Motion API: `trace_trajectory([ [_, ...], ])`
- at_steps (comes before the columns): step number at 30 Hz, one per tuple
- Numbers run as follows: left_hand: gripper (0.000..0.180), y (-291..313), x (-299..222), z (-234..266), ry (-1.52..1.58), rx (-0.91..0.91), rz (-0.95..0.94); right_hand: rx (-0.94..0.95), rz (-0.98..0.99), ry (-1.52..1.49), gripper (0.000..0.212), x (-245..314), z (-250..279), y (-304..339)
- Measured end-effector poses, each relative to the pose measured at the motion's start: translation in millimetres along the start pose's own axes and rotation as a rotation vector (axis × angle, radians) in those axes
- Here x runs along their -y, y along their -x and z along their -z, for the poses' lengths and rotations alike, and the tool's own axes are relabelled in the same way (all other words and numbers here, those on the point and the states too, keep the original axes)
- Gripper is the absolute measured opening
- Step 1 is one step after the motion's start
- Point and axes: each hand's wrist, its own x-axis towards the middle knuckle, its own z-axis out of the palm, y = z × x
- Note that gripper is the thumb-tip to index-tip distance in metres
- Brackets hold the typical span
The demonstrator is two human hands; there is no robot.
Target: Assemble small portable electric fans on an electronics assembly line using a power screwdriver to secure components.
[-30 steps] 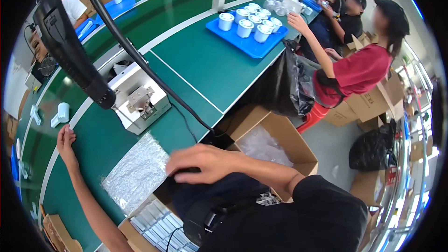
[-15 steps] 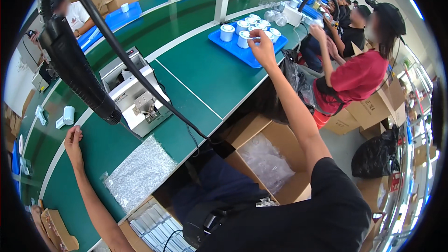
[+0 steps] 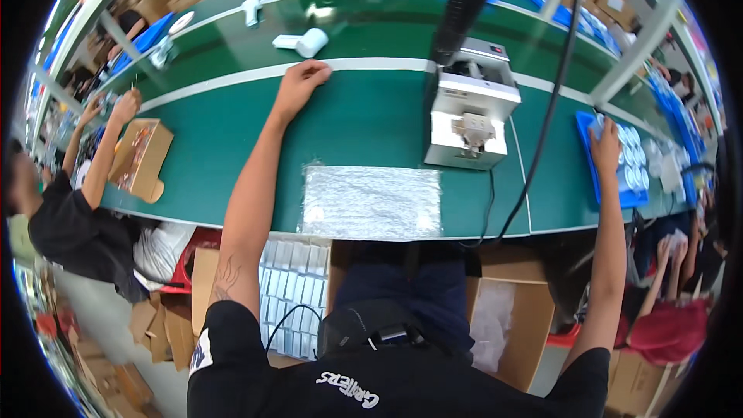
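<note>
Over the white edge strip of the green bench, my left hand point(image 3: 300, 91) hovers with its fingers loosely curled and nothing visible in them. Just beyond its fingertips, a white piece with a round head and short handle point(image 3: 312, 42) lies on the green belt. My right arm stretches far to the right. There my right hand point(image 3: 606, 145) is closed at the near-left side of a blue tray point(image 3: 586, 156), its fingers around a white round tub point(image 3: 597, 121) that they partly cover. Other white tubs point(image 3: 635, 156) stand in rows beside it.
A metal benchtop machine point(image 3: 470, 120) stands between my hands, under a black hose and cable. Clear bubble wrap point(image 3: 371, 201) lies at the bench's front edge. An open carton point(image 3: 145, 156) sits left. Below are boxes of white pieces point(image 3: 292, 286) and plastic bags point(image 3: 492, 325). Co-workers sit both sides.
My view has swung left, so the machine and tray appear farther right. My right hand stays at the tray; my left hand stays near the white piece on the belt.
</note>
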Motion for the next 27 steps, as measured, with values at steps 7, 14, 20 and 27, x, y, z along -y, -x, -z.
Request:
trace_trajectory([
  [7, 0.024, 2.7, 11.0, 12.3, -0.062, -0.002, -0.024, -0.124, -0.008, -0.234, 0.05, 43.4, 42.6, -12.1],
  [14, 0.027, -10.5, -13.6, 3.8, -0.135, 0.083, -0.056, -0.752, 0.008, -1.512, 0.047, 197.7, 242.5, 95.1],
  [20, 0.026, 16.2, -75.6, 4.9, -0.021, -0.024, -0.102, 0.124, 0.572, -1.365, 0.051, 339.5, 231.9, 195.9],
  [27, 0.029, 134.0, -178.7, -57.0, -0.164, 0.174, 0.105, -0.003, 0.193, -1.259, 0.053, 375.4, 169.6, 208.4],
])
